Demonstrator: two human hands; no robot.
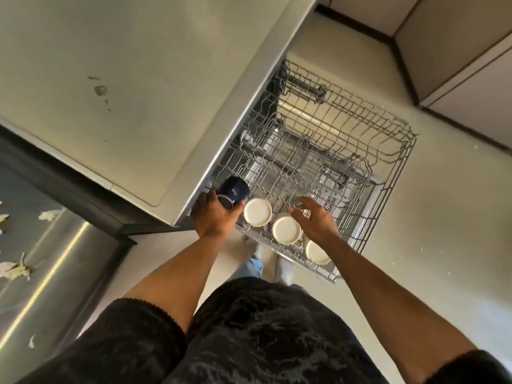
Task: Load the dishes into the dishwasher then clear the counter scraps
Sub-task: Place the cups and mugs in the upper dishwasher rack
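Head view: pulled-out wire dishwasher rack (318, 151) holds three white cups (286, 230) upside down, bases up, in a row along its near edge; the rest of the rack shows bare tines. Left hand (214, 217) grips a dark blue mug (234, 191) at the rack's near-left corner, just beside the first white cup; the mug is tilted, long axis pointing up and away from the hand. Right hand (315, 220) hovers over the rack, fingers spread and relaxed, holding nothing. Beige counter (124, 79) with small stains sits above the rack. Steel surface (41, 245) at left carries pale scraps (15, 270). Beige floor (443, 231), cabinets upper right.
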